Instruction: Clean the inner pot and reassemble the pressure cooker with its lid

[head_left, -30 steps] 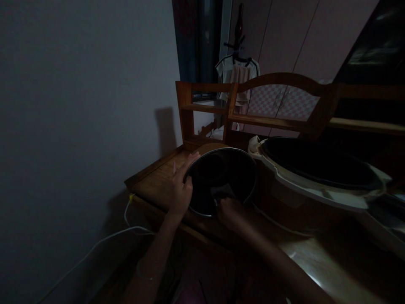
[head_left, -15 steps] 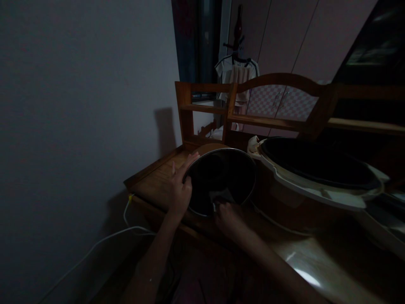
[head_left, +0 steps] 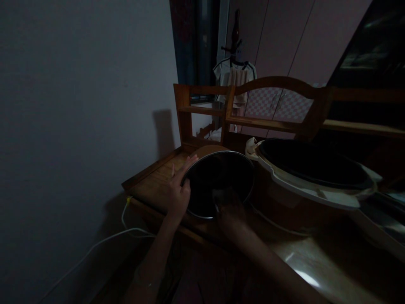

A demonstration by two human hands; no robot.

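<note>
A round dark inner pot with a shiny metal rim is tilted toward me on the wooden table. My left hand grips its left rim, thumb inside and fingers stretched along the outside. My right hand is closed on a small dark cloth or sponge pressed against the pot's inner wall near the lower rim. The room is dim, so what the right hand holds is hard to make out.
An open white rice cooker stands just right of the pot. A wooden shelf rack runs along the table's back. A white cable hangs off the left edge by the wall. Clothes hang behind.
My right hand has slid a little up and into the pot with the cloth. The left hand keeps its hold on the rim. The view shifted slightly.
</note>
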